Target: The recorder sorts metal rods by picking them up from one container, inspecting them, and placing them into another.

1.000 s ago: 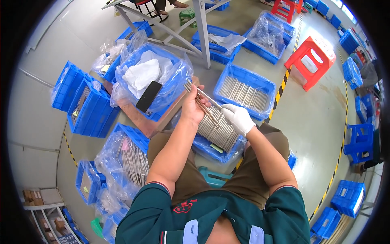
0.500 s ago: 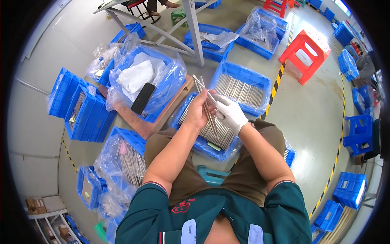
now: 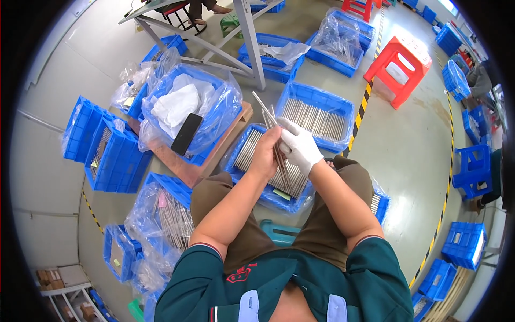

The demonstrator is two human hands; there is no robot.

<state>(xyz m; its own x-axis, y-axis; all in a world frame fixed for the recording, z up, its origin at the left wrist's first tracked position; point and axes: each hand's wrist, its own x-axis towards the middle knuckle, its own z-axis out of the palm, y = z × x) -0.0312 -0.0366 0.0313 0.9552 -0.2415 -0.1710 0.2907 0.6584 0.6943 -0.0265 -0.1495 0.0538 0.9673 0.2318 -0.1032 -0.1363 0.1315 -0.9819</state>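
Note:
My bare left hand (image 3: 264,154) is closed round several thin metal rods (image 3: 261,103), whose ends stick out above and below the fist. My right hand (image 3: 301,147), in a white glove, is pressed up against it with its fingers curled at the same rods; its fingertips are partly hidden. Under both hands, between my knees, stands a blue crate (image 3: 229,169) lined with plastic, with rows of similar rods (image 3: 248,148) in it. Just beyond, a second blue crate (image 3: 350,122) holds another row of rods.
At left, a phone (image 3: 187,133) lies on a plastic-lined crate (image 3: 221,88) with white cloth, set on a wooden pallet (image 3: 193,174). A bag of rods (image 3: 174,220) is beside my left knee. A red stool (image 3: 398,70) and a table leg (image 3: 251,45) stand farther off.
The gloved right hand has shifted slightly left and its fingers have drawn up higher against the left hand. The held rods have tilted a little. The whole view has shifted slightly.

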